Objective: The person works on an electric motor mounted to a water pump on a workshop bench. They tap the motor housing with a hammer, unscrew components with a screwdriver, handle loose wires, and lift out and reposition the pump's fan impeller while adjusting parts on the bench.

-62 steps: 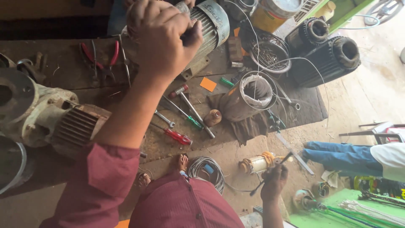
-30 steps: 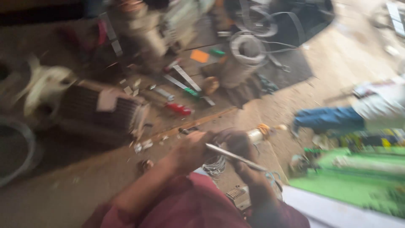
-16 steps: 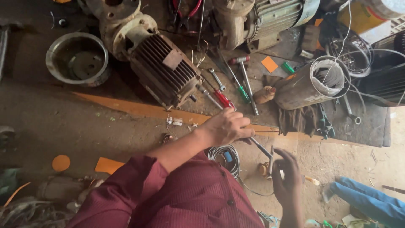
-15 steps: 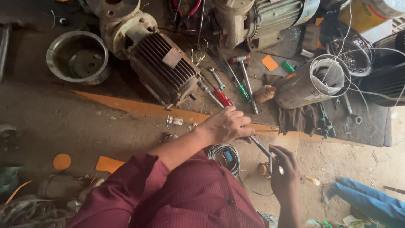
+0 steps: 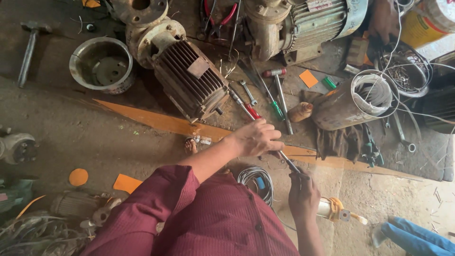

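Below, left hand and right hand both clamped on thin, seemingly metal rod, ribbed rusty motor near.

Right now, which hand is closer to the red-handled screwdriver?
Left. The left hand lies right beside the red-handled screwdriver, just below its handle. The right hand is farther down, gripping a thin metal rod.

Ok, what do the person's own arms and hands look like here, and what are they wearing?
Both hands are bare: the left hand and right hand show no gloves, and no rings or watch are visible. The left arm has a maroon, finely ribbed sleeve pushed up above the elbow, part of a buttoned shirt. No right sleeve shows.
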{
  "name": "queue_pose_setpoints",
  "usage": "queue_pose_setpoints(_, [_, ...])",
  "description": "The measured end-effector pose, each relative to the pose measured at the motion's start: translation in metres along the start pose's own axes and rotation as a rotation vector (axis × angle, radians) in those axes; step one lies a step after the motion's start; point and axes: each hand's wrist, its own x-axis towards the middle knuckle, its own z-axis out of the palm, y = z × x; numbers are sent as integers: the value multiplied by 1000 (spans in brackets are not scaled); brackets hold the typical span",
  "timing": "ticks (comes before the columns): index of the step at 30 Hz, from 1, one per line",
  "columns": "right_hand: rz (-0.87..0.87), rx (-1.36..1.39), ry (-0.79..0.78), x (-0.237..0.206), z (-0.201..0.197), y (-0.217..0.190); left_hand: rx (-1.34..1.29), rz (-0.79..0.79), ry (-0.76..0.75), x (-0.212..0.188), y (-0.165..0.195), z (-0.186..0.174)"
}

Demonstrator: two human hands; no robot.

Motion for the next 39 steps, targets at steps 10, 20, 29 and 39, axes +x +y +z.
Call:
queue_pose_setpoints(10, [-306,-157,162,21,-15,-21,-28,-47,35,1,1,-2])
queue_pose_setpoints(20, [449,21,64,-4,-22,28,-48,-90,-12,0,-1,4])
queue_pose_setpoints(29, [-210,-139,63,11,-29,-26,-71,-103,-13,-1,-2,3])
queue_pose_setpoints(39, [-171,-210,109,4,-20,-16,-139,-84,79,5,-2,-4])
